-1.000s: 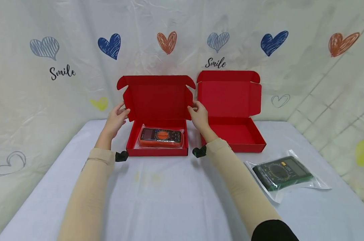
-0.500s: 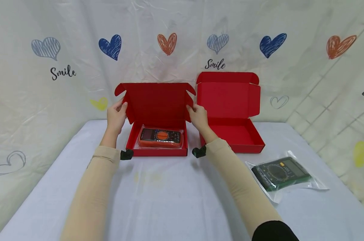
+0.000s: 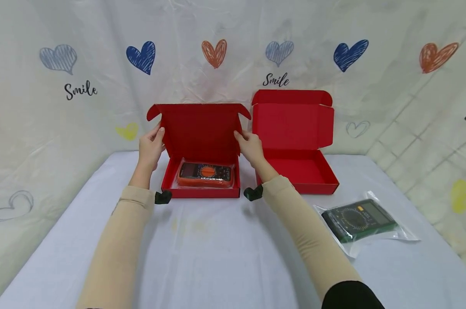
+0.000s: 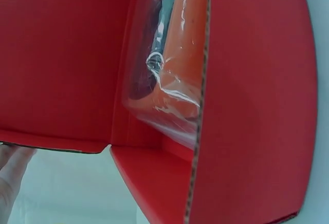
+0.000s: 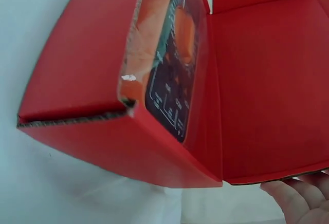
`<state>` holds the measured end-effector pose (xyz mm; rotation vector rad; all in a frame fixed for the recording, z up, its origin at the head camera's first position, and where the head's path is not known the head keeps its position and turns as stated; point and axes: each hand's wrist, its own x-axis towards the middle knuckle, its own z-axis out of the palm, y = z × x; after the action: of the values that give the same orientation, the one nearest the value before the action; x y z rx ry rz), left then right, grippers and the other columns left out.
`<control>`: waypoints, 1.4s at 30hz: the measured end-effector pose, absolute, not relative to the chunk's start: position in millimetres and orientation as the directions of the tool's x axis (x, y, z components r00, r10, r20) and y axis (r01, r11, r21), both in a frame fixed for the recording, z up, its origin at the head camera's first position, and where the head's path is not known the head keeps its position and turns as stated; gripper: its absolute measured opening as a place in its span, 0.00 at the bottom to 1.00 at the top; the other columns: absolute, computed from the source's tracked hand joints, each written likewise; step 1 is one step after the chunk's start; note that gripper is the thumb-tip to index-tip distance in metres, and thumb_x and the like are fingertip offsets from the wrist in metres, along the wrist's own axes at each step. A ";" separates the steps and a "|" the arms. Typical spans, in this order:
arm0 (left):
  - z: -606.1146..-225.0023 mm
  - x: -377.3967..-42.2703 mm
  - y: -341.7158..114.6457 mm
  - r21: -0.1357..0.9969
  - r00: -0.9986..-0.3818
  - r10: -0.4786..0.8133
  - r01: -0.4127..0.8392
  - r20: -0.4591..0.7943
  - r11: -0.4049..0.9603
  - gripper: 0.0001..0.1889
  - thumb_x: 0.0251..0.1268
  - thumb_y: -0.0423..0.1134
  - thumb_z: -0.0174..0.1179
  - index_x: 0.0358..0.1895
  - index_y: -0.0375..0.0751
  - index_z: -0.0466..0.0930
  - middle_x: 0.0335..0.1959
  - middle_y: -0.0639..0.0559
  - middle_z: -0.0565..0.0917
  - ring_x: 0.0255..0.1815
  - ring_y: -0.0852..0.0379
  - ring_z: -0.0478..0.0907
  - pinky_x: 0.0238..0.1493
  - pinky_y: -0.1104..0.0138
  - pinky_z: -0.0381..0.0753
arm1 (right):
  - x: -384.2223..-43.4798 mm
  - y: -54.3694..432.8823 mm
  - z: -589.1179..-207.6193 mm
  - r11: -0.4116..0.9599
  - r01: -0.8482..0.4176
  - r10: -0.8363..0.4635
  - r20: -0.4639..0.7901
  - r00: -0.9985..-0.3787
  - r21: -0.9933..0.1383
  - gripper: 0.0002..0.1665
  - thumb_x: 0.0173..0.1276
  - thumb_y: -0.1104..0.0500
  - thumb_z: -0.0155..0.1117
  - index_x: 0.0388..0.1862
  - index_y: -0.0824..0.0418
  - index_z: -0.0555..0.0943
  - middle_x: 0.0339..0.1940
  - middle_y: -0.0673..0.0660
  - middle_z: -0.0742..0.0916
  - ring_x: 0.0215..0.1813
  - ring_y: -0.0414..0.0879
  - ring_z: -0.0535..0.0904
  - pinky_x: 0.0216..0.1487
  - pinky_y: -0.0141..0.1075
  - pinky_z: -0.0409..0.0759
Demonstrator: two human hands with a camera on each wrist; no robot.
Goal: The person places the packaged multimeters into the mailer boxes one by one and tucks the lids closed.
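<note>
A red cardboard box (image 3: 201,194) stands with its lid (image 3: 201,133) raised and leaning forward a little. Inside lies an orange multimeter (image 3: 206,175) with a dark face, wrapped in clear plastic. My left hand (image 3: 149,149) pinches the left side of the lid, and its fingers show behind the lid edge in the left wrist view. On the other side, my right hand (image 3: 250,148) holds the lid's right side flap between thumb and fingers. The right wrist view shows the curled fingers (image 5: 293,201) at that lid edge.
Just right stands a second red box (image 3: 318,189), its lid upright. A green multimeter (image 3: 358,219) in a clear bag lies at the table's right. A white cloth covers the table (image 3: 202,257); a curtain printed with hearts (image 3: 214,53) hangs behind.
The lid has tilted forward and its top edge has come lower. My left hand has moved slightly up and inward; my right hand has pushed the right side flap inward.
</note>
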<state>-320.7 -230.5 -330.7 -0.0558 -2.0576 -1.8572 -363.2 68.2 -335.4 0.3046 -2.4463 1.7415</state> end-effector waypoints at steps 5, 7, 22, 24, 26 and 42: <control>-331.4 -321.9 -230.8 0.956 -0.938 -0.197 0.267 0.287 0.122 0.27 0.83 0.47 0.49 0.79 0.45 0.63 0.75 0.39 0.69 0.72 0.42 0.70 0.65 0.49 0.72 | -361.5 68.5 -337.0 0.270 -0.224 -0.089 0.207 -0.974 -0.937 0.34 0.82 0.48 0.55 0.78 0.65 0.67 0.71 0.64 0.78 0.68 0.56 0.77 0.62 0.49 0.80; -332.5 -321.2 -231.9 0.961 -0.940 -0.200 0.262 0.276 0.094 0.27 0.83 0.47 0.50 0.78 0.43 0.64 0.75 0.39 0.69 0.72 0.41 0.70 0.65 0.49 0.72 | -360.3 67.4 -338.6 0.257 -0.230 -0.088 0.214 -0.973 -0.939 0.35 0.82 0.47 0.55 0.78 0.64 0.66 0.72 0.64 0.77 0.69 0.56 0.76 0.62 0.49 0.80; -344.2 -315.1 -234.0 0.967 -0.960 -0.144 0.250 0.242 -0.045 0.28 0.82 0.43 0.53 0.77 0.37 0.63 0.74 0.35 0.68 0.71 0.39 0.70 0.68 0.52 0.69 | -351.5 62.6 -356.6 0.213 -0.253 0.007 0.260 -0.966 -0.944 0.32 0.82 0.48 0.56 0.78 0.61 0.69 0.72 0.60 0.78 0.71 0.52 0.74 0.69 0.46 0.73; -345.8 -314.9 -234.3 0.967 -0.959 -0.148 0.251 0.242 -0.047 0.28 0.82 0.43 0.53 0.77 0.37 0.63 0.74 0.35 0.68 0.71 0.39 0.69 0.68 0.51 0.68 | -350.5 61.6 -358.2 0.201 -0.251 0.003 0.257 -0.966 -0.947 0.32 0.82 0.49 0.55 0.78 0.60 0.68 0.72 0.60 0.78 0.71 0.52 0.74 0.69 0.46 0.73; -346.9 -314.5 -234.8 0.967 -0.958 -0.149 0.253 0.245 -0.038 0.28 0.82 0.44 0.53 0.77 0.37 0.62 0.74 0.35 0.68 0.72 0.40 0.69 0.68 0.51 0.68 | -350.1 60.3 -359.6 0.180 -0.249 -0.007 0.251 -0.968 -0.952 0.32 0.82 0.49 0.55 0.78 0.61 0.68 0.73 0.60 0.77 0.72 0.52 0.73 0.70 0.45 0.72; -348.8 -303.2 -245.1 0.961 -0.959 -0.103 0.271 0.264 -0.056 0.28 0.82 0.44 0.53 0.77 0.34 0.63 0.75 0.34 0.66 0.72 0.38 0.67 0.67 0.51 0.68 | -344.5 62.8 -353.0 -0.051 -0.191 -0.130 0.196 -0.972 -0.980 0.36 0.87 0.44 0.41 0.79 0.68 0.62 0.59 0.67 0.78 0.60 0.58 0.75 0.69 0.54 0.70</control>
<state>-303.2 -245.1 -348.8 -0.1809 -1.9616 -2.1043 -344.5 62.8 -353.0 0.3613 -2.1339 2.2176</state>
